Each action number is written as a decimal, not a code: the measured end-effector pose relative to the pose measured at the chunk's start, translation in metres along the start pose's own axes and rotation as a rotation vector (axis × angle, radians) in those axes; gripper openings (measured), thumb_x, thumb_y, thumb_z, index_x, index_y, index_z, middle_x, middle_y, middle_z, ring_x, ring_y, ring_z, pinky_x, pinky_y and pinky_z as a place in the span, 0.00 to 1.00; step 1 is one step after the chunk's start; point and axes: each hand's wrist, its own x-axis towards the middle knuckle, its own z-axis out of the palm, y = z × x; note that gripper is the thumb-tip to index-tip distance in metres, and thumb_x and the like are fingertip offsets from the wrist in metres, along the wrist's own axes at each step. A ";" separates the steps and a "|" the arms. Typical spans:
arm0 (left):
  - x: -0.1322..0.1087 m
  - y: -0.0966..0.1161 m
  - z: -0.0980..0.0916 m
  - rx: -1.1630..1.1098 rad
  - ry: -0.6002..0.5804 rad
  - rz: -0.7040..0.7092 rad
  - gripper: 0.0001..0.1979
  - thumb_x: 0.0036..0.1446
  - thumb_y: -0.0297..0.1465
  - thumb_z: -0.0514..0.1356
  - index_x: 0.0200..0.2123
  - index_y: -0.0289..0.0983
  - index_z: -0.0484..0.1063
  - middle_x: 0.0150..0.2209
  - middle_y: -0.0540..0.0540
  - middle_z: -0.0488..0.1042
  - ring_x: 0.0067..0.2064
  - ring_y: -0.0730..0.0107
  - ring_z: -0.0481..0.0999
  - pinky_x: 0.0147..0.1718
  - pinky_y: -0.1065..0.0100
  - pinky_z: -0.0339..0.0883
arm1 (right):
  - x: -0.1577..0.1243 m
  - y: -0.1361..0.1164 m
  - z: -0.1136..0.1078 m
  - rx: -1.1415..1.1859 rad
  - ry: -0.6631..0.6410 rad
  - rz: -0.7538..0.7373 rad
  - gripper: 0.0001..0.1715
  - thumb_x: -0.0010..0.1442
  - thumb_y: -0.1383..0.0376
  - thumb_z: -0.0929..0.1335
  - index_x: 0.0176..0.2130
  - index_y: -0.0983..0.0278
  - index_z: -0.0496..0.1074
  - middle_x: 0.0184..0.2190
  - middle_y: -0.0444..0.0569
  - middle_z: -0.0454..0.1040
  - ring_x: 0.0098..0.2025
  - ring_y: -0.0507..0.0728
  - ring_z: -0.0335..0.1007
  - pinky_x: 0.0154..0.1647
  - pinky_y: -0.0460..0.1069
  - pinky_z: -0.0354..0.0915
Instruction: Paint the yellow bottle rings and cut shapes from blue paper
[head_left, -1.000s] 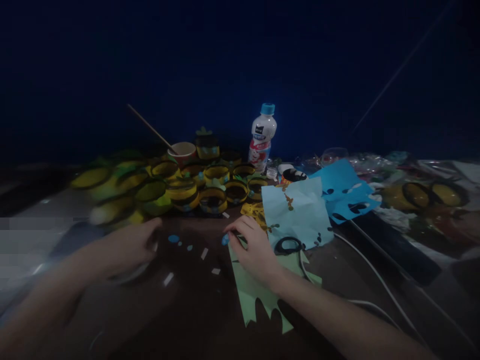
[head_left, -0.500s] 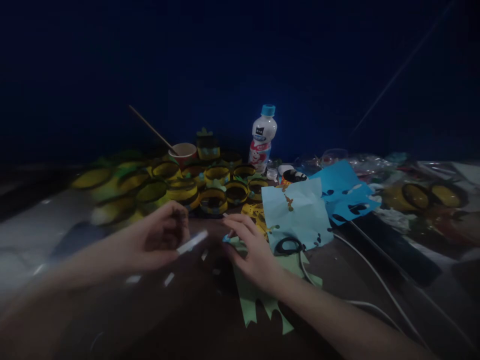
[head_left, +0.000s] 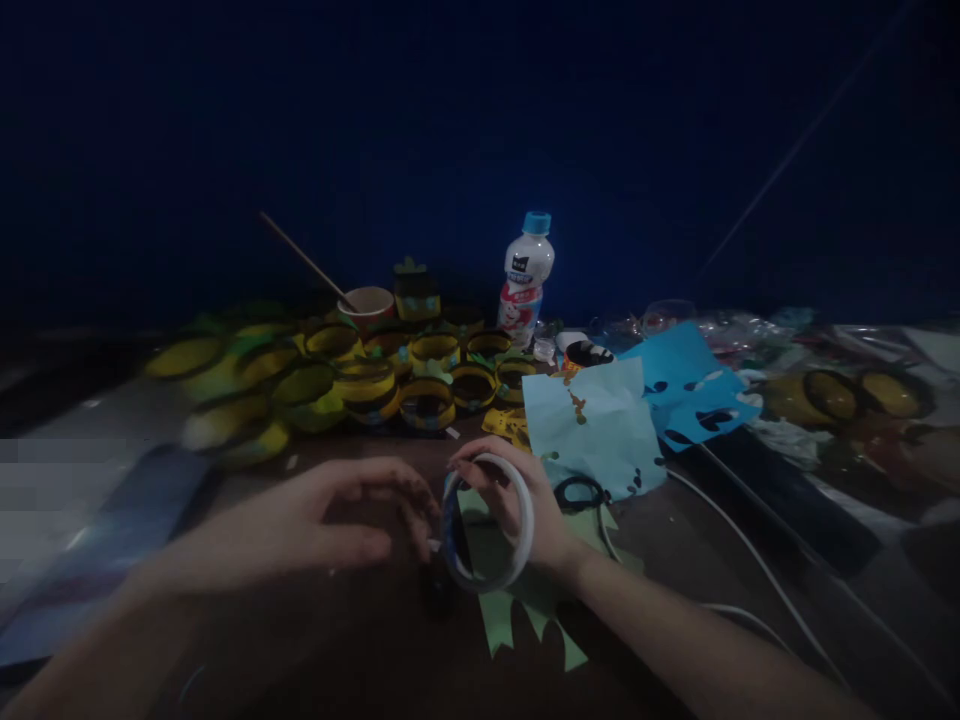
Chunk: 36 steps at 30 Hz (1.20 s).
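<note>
My right hand [head_left: 536, 500] is closed round a roll of tape [head_left: 523, 530], a pale ring held upright with its hole facing me. Some blue shows on the ring's left side. My left hand [head_left: 322, 515] is just left of the roll, its thumb apart from its curved fingers. Those fingertips come close to the roll's left edge; whether they touch it I cannot tell. A small white bit [head_left: 433, 545] shows by them. Beneath the roll and my right hand lies a cut green paper sheet [head_left: 499, 620], partly covered.
Several yellow and black rings [head_left: 427, 402] crowd the back left, near a cup [head_left: 367, 305] holding a stick. A bottle [head_left: 527, 270] stands behind. Right are light blue paper [head_left: 600, 420], cut blue paper [head_left: 690, 380], black-handled scissors [head_left: 577, 490] and a white cable [head_left: 739, 525].
The tape roll now shows in my right hand. Before, my left hand held a blurred white piece and my right hand pinched something small and blue. My left hand has moved right and lower.
</note>
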 end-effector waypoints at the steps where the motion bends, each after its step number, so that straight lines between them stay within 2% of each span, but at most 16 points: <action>1: 0.000 0.001 0.002 -0.020 -0.004 -0.053 0.16 0.52 0.38 0.59 0.45 0.43 0.66 0.43 0.49 0.75 0.44 0.63 0.73 0.43 0.67 0.66 | 0.000 -0.001 0.000 0.021 0.006 0.038 0.06 0.58 0.64 0.64 0.33 0.63 0.70 0.27 0.45 0.71 0.29 0.52 0.67 0.31 0.46 0.63; 4: 0.001 0.003 0.013 -0.030 0.021 -0.151 0.21 0.49 0.36 0.61 0.49 0.46 0.64 0.51 0.51 0.69 0.53 0.62 0.66 0.46 0.69 0.63 | 0.001 -0.004 0.000 0.057 0.027 0.114 0.05 0.57 0.65 0.65 0.32 0.62 0.71 0.27 0.43 0.71 0.29 0.51 0.67 0.31 0.45 0.63; 7: 0.004 0.003 0.023 0.044 0.026 -0.181 0.25 0.47 0.35 0.63 0.50 0.46 0.64 0.52 0.52 0.68 0.54 0.63 0.65 0.48 0.69 0.61 | 0.002 -0.006 0.001 0.046 0.057 0.171 0.04 0.55 0.65 0.66 0.30 0.63 0.71 0.26 0.43 0.71 0.29 0.51 0.68 0.31 0.45 0.64; 9: 0.007 0.003 0.026 0.094 0.010 -0.162 0.20 0.47 0.33 0.62 0.46 0.45 0.68 0.49 0.53 0.70 0.51 0.64 0.67 0.48 0.69 0.60 | 0.004 -0.006 0.001 0.028 0.086 0.203 0.04 0.54 0.66 0.67 0.29 0.63 0.71 0.26 0.44 0.72 0.28 0.51 0.68 0.30 0.46 0.65; 11: 0.010 0.003 0.028 0.137 -0.008 -0.117 0.11 0.50 0.32 0.60 0.40 0.44 0.72 0.42 0.53 0.72 0.45 0.67 0.70 0.45 0.70 0.61 | 0.005 -0.005 0.002 0.013 0.093 0.224 0.04 0.53 0.65 0.67 0.30 0.63 0.72 0.27 0.45 0.73 0.28 0.52 0.69 0.30 0.47 0.65; 13: 0.011 0.004 0.028 0.164 -0.004 -0.086 0.07 0.52 0.33 0.58 0.34 0.42 0.75 0.36 0.53 0.73 0.41 0.68 0.71 0.42 0.71 0.62 | 0.006 -0.003 0.004 0.026 0.079 0.228 0.05 0.53 0.65 0.67 0.33 0.63 0.72 0.27 0.45 0.73 0.28 0.53 0.69 0.32 0.48 0.66; 15: 0.011 0.005 0.026 0.170 0.014 -0.089 0.08 0.52 0.35 0.58 0.32 0.42 0.75 0.34 0.52 0.73 0.39 0.69 0.72 0.40 0.72 0.63 | 0.005 0.000 0.004 0.072 0.071 0.192 0.10 0.53 0.65 0.66 0.38 0.63 0.70 0.28 0.45 0.72 0.31 0.54 0.70 0.35 0.49 0.66; 17: 0.011 0.006 0.024 0.163 0.029 -0.107 0.09 0.53 0.36 0.56 0.33 0.42 0.75 0.34 0.52 0.74 0.38 0.69 0.72 0.39 0.72 0.63 | 0.004 0.003 0.005 0.100 0.087 0.112 0.14 0.53 0.66 0.66 0.43 0.62 0.67 0.33 0.47 0.72 0.37 0.55 0.70 0.40 0.50 0.66; 20: 0.011 0.004 0.021 0.142 0.068 -0.130 0.08 0.54 0.34 0.56 0.35 0.42 0.75 0.35 0.54 0.76 0.39 0.69 0.73 0.40 0.72 0.63 | 0.001 0.004 0.003 0.024 0.095 -0.019 0.21 0.54 0.69 0.65 0.49 0.60 0.62 0.43 0.51 0.68 0.43 0.56 0.67 0.43 0.52 0.65; 22: 0.012 0.001 0.019 0.117 0.088 -0.130 0.08 0.54 0.33 0.56 0.35 0.42 0.74 0.35 0.54 0.76 0.38 0.69 0.73 0.39 0.72 0.63 | 0.000 0.002 0.002 -0.055 0.091 -0.087 0.24 0.54 0.71 0.64 0.51 0.60 0.60 0.46 0.52 0.64 0.44 0.56 0.65 0.44 0.53 0.64; 26: 0.013 -0.008 0.010 0.074 0.027 -0.047 0.09 0.56 0.34 0.55 0.35 0.41 0.74 0.36 0.51 0.76 0.39 0.67 0.73 0.40 0.69 0.63 | 0.002 0.001 0.000 -0.130 0.125 -0.145 0.19 0.56 0.71 0.64 0.48 0.59 0.65 0.44 0.51 0.65 0.45 0.57 0.63 0.46 0.54 0.63; 30: 0.011 -0.016 -0.002 0.054 -0.007 0.052 0.09 0.55 0.32 0.55 0.33 0.40 0.75 0.40 0.48 0.75 0.45 0.62 0.71 0.46 0.66 0.61 | 0.004 0.006 0.002 -0.076 0.119 -0.081 0.13 0.59 0.69 0.61 0.43 0.59 0.70 0.40 0.49 0.70 0.43 0.56 0.67 0.44 0.53 0.64; 33: 0.008 -0.014 -0.007 0.066 -0.041 0.040 0.07 0.54 0.31 0.56 0.34 0.39 0.75 0.40 0.48 0.75 0.43 0.63 0.72 0.44 0.68 0.62 | 0.003 0.007 0.003 -0.027 0.093 -0.066 0.13 0.61 0.68 0.60 0.42 0.59 0.70 0.39 0.49 0.71 0.41 0.55 0.68 0.41 0.51 0.65; 36: 0.006 -0.009 -0.006 0.071 -0.050 -0.005 0.07 0.52 0.34 0.58 0.33 0.39 0.73 0.36 0.49 0.75 0.39 0.65 0.72 0.40 0.70 0.63 | 0.002 0.004 0.003 -0.013 0.099 -0.091 0.13 0.61 0.69 0.61 0.43 0.59 0.70 0.38 0.49 0.71 0.40 0.55 0.68 0.40 0.51 0.65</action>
